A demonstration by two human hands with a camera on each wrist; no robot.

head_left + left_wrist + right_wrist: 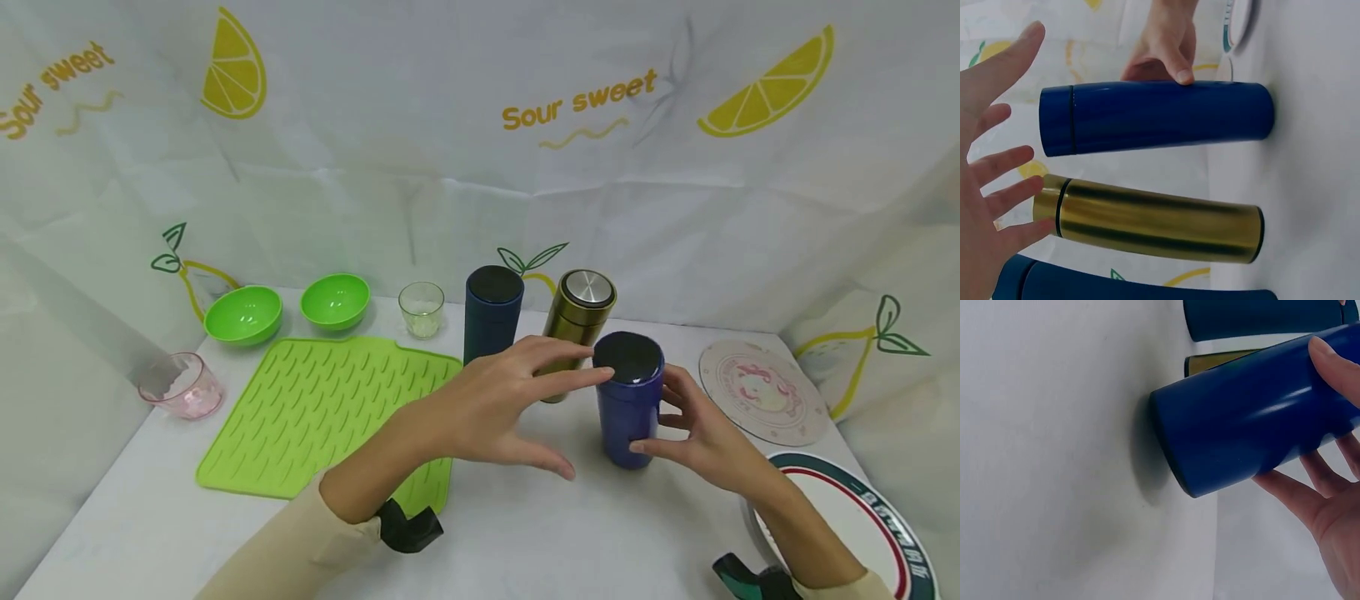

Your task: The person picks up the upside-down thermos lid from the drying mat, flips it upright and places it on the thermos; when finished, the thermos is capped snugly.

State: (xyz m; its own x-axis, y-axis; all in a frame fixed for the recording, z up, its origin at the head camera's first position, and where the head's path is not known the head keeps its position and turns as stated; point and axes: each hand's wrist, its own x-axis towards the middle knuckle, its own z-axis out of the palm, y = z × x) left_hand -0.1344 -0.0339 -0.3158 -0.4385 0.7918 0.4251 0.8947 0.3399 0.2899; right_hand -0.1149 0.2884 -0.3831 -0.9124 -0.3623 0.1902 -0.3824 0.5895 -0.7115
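The right hand (pixel 708 433) held the upright blue flask (pixel 630 400) between thumb and fingers, its lid unturned, while the left hand's (pixel 495 408) spread fingers hovered empty beside the lid.

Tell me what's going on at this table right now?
A person is handling three flasks standing on a white table. The right hand grips the blue flask by its side, thumb and fingers around it. The left hand is spread open beside that flask's lid, holding nothing. A gold flask and a dark flask stand just behind. A green mat lies to the left.
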